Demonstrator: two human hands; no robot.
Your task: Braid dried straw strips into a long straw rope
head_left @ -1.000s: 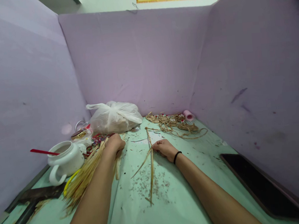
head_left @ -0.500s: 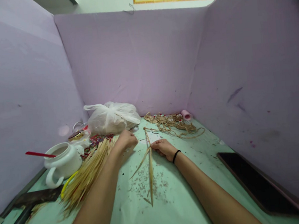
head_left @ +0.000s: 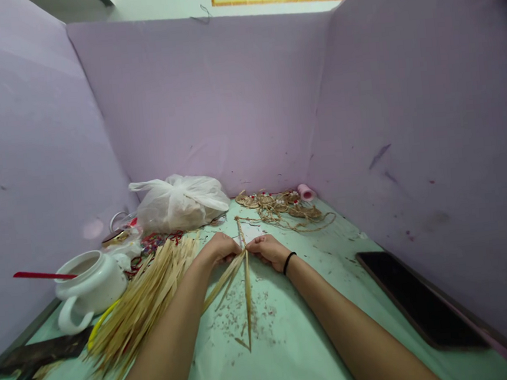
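Note:
A thin straw braid [head_left: 241, 233] runs toward me over the table, and its loose flat straw strips [head_left: 248, 300] spread from the lower end. At that end my right hand [head_left: 268, 251], with a black band on the wrist, pinches the braid from the right. My left hand [head_left: 224, 249] is closed at the same spot from the left, its fingers on a straw strip that slants down to the left under my forearm. The fingertips of both hands nearly meet. Beside my left forearm lies a bundle of dry straw [head_left: 145, 303].
A white pot [head_left: 93, 281] with a red stick stands at left, near a dark blade-like tool [head_left: 46, 353]. Behind are a tied white plastic bag [head_left: 181, 202], tangled straw cords [head_left: 293, 210] and a pink roll [head_left: 306, 192]. A dark tablet-like slab [head_left: 416, 300] lies at right. Lilac panels enclose the table.
My left hand has come down and right to the braid's lower end, bringing another straw strip there. My right hand keeps its pinch. The whole view has shifted slightly.

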